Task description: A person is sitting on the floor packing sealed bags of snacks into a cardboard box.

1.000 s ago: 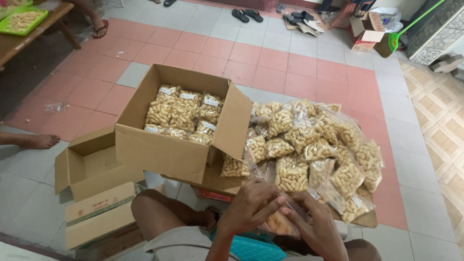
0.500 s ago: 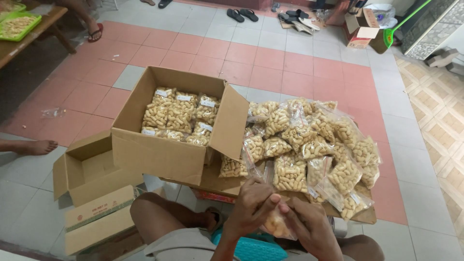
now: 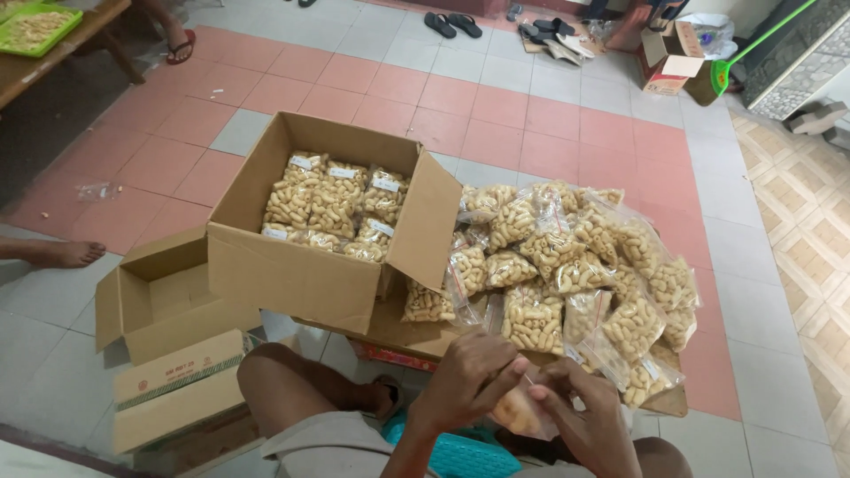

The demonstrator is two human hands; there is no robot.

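The likeliest slip, judging from how things lie, is at the mouth of the small clear bag of snacks (image 3: 518, 409) held low in the near middle of the view, just above the person's lap: both hands pinch its top edge between fingertips, and thin slick plastic held that lightly could slide free and tip the pale pieces onto the teal plastic thing (image 3: 460, 453) under it or onto the tiled floor (image 3: 549, 115). A second risk is the loose heap of filled bags (image 3: 575, 265) just beyond the hands, spread on a flat sheet of cardboard (image 3: 668, 403); the bags at its near right edge lie close to the rim, and a careless elbow or knee could nudge them off. The left hand (image 3: 469, 376) comes in from the near left with knuckles up, fingers curled and pressed together on the bag's top. The right hand (image 3: 584, 416) meets it from the right, thumb and forefinger closed on the same edge (how the other fingers sit I cannot tell). To the far left of the hands stands the open carton (image 3: 301, 274), partly filled with packed bags, and an empty smaller box (image 3: 168, 296) sits left of that.
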